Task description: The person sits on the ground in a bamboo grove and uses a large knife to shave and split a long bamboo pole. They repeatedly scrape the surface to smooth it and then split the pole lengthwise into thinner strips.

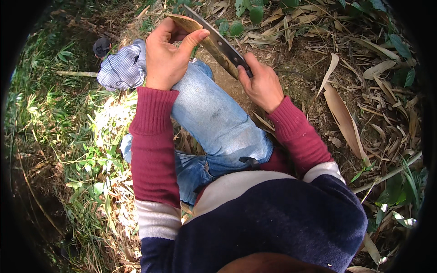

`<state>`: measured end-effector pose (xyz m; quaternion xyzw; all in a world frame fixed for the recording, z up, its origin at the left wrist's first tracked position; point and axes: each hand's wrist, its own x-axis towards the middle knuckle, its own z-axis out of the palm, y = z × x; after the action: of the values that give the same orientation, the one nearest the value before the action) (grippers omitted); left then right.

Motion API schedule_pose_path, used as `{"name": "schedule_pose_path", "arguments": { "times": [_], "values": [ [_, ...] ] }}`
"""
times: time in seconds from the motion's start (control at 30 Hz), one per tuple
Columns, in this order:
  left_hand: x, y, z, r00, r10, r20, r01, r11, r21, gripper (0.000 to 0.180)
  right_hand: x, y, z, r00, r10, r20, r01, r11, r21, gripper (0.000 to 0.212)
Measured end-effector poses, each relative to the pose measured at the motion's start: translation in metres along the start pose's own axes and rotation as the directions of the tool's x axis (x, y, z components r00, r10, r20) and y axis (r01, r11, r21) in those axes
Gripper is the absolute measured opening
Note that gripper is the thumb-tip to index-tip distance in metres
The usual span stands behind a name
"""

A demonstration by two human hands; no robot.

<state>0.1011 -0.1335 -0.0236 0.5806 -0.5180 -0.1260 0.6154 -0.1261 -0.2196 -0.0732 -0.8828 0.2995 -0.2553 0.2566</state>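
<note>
My left hand (pixel 171 52) is closed on a tan, curved strip (pixel 214 49), thumb on top, and holds it up in front of my knees. The strip looks like dried bamboo sheath or split bamboo. My right hand (pixel 263 83) grips the near end of a long knife (pixel 226 49) with a dark, straight metal blade and round marks along it. Blade and strip lie side by side, slanting up to the left; whether their edges touch I cannot tell. The strip's lower end comes close to my right thumb. The knife's handle is mostly hidden in my right fist.
My jeans-clad legs (pixel 214 116) are bent below my hands. A person in a checked shirt (pixel 119 68) and dark cap is bent over at the left, near a pole (pixel 75 73). Dry bamboo sheaths (pixel 343 118) litter the soil at right; green plants (pixel 98 168) grow at left.
</note>
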Motion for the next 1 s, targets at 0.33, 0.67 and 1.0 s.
{"name": "schedule_pose_path", "arguments": {
  "times": [0.33, 0.67, 1.0],
  "values": [
    [-0.001, -0.002, -0.003, 0.998, -0.062, 0.007, 0.063, 0.998, -0.031, 0.023, 0.011, 0.023, 0.006, 0.861, 0.363, 0.356, -0.5, 0.477, 0.723, 0.024],
    [-0.004, 0.0, -0.001, 0.989, -0.036, 0.146, 0.063, 0.981, -0.185, 0.017, 0.05, 0.061, 0.026, 0.807, 0.305, 0.506, -0.586, 0.305, 0.751, 0.039],
    [-0.004, 0.001, 0.0, 0.997, 0.008, 0.073, -0.006, 0.999, -0.04, 0.019, 0.039, 0.06, 0.043, 0.902, 0.147, 0.405, -0.405, 0.611, 0.68, 0.069]
  ]
}}
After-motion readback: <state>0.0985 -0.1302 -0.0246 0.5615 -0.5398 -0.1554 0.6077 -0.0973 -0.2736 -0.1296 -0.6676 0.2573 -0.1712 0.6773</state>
